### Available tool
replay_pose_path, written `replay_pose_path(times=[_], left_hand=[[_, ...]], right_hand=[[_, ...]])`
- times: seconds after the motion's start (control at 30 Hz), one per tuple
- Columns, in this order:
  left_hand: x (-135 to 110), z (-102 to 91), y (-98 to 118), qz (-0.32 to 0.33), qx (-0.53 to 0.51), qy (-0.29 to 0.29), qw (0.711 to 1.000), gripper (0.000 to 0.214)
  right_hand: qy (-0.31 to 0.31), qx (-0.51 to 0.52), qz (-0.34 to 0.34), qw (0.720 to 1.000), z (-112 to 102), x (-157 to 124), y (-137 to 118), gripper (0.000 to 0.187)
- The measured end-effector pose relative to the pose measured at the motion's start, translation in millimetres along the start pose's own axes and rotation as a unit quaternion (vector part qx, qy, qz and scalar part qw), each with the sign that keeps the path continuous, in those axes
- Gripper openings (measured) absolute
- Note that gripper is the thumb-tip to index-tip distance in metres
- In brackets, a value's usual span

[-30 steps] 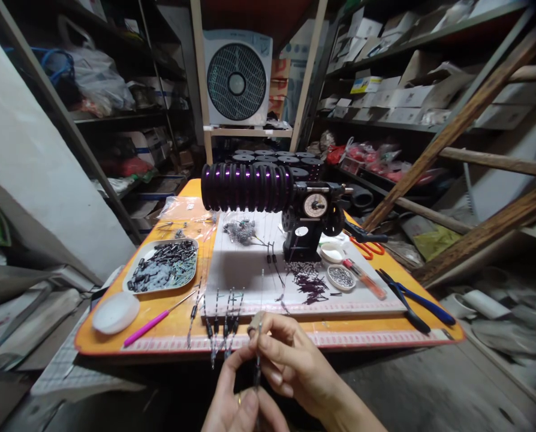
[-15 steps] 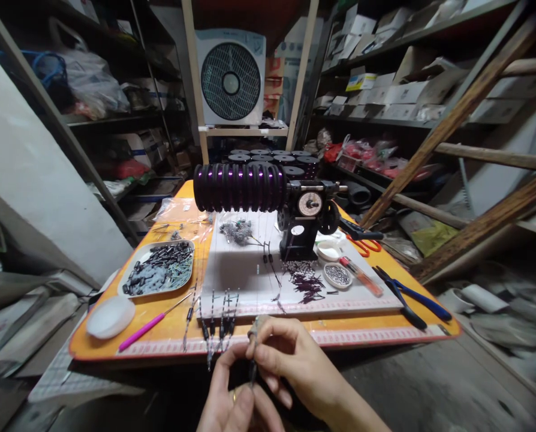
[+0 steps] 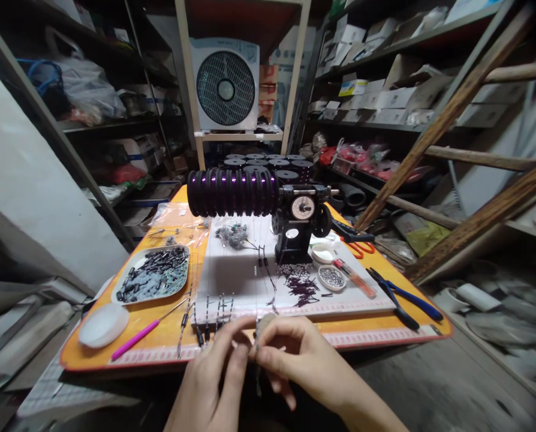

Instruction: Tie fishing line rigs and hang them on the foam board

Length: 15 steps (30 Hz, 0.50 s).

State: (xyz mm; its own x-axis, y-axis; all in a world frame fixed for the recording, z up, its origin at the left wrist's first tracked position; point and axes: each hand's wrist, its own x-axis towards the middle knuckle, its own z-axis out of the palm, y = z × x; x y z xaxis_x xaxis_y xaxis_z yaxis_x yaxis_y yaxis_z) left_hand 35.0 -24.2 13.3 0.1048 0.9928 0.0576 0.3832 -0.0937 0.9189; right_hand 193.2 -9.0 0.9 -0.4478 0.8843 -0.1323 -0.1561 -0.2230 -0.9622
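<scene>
Both of my hands meet just in front of the orange table's (image 3: 160,327) near edge. My left hand (image 3: 211,384) and my right hand (image 3: 295,357) pinch the same thin line with a small dark piece (image 3: 258,348) hanging between the fingertips. The line runs up toward a row of black spools with purple thread (image 3: 232,192) on a black winding device with a dial (image 3: 301,210). Several finished rigs with dark weights (image 3: 207,318) lie at the table edge, just left of my hands.
A metal tray of dark small parts (image 3: 153,273), a white lid (image 3: 104,324) and a pink-handled tool (image 3: 135,339) lie at left. A round tin of beads (image 3: 331,277), orange scissors (image 3: 360,246) and blue pliers (image 3: 403,297) lie at right. Shelves, a fan (image 3: 225,84) and wooden beams (image 3: 452,108) surround the table.
My left hand has risen from below to meet the right hand at the table edge. The view has shifted slightly, so the table sits further left in frame.
</scene>
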Motion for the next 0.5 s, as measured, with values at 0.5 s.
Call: replay_pose_path(times=[0.5], left_hand=[[81.9, 13.7, 22.0, 0.044, -0.342, -0.137, 0.929, 0.031]], right_hand=[[-0.058, 0.085, -0.041, 0.994, -39.8, 46.0, -90.7, 0.043]])
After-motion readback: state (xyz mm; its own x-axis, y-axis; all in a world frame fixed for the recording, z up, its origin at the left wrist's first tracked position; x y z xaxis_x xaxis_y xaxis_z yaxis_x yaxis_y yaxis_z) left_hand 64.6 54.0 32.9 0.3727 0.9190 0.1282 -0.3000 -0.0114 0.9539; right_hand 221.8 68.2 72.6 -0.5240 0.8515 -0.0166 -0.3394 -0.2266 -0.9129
